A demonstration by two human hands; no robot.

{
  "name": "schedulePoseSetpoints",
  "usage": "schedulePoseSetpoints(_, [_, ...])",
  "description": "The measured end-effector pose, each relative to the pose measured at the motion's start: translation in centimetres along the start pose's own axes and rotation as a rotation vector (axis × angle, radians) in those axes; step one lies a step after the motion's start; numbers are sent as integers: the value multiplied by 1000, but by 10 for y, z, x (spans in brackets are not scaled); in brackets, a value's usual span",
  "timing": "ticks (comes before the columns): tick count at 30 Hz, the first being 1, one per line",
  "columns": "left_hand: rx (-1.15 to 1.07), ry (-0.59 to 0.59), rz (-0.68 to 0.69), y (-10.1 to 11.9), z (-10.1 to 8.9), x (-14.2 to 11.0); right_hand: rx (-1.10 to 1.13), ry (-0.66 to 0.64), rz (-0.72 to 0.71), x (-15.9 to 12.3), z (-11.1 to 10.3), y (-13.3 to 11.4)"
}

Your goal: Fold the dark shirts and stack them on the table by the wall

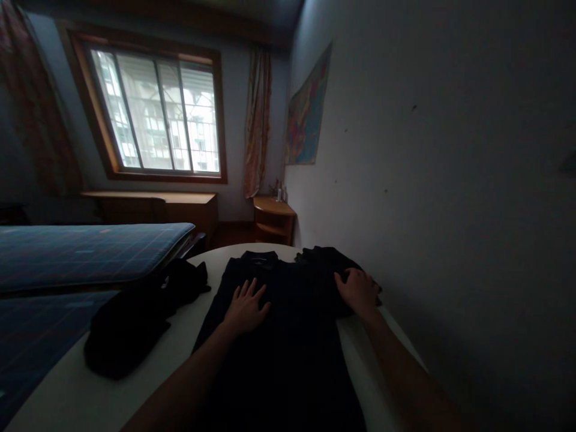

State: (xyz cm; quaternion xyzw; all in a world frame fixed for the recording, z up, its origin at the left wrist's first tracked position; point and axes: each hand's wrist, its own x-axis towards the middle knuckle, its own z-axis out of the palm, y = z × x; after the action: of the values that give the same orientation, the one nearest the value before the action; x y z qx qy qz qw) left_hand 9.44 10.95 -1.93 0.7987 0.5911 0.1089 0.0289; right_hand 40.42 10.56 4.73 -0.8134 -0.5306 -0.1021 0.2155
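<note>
A dark shirt (288, 348) lies spread on a round white table (189, 372), its collar (260, 259) at the far edge. My left hand (246, 307) rests flat on the shirt's upper left part, fingers spread. Over on the right, my right hand (357, 291) lies on the shirt's sleeve (330, 270), thumb apart from the fingers. Its fingertips are dim against the dark cloth. At the left side of the table sits a crumpled black garment (130, 324), apart from both hands.
A bed with a blue plaid mattress (90, 252) stands close on the left. The white wall (450, 240) runs along the right side of the table. Beyond are a wooden desk (189, 201) under the window and a corner shelf (274, 207) holding small items.
</note>
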Motion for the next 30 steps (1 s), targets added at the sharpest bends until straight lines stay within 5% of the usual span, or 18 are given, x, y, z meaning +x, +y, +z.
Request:
schedulePoseSetpoints(11, [-6,66,8,7,-9,-6,409,25,-54,-12,-14,-26])
schedulePoseSetpoints(20, [-66,281,208,20,-19,-13,788,-261,-452,-63,-15,-59])
schedulePoseSetpoints(25, [-180,226,257,24,-22,-15,643,-479,-641,-86,-15,-66])
schedulePoseSetpoints(30, [-203,172,319,26,-26,-17,231,-450,-534,-83,-34,-55])
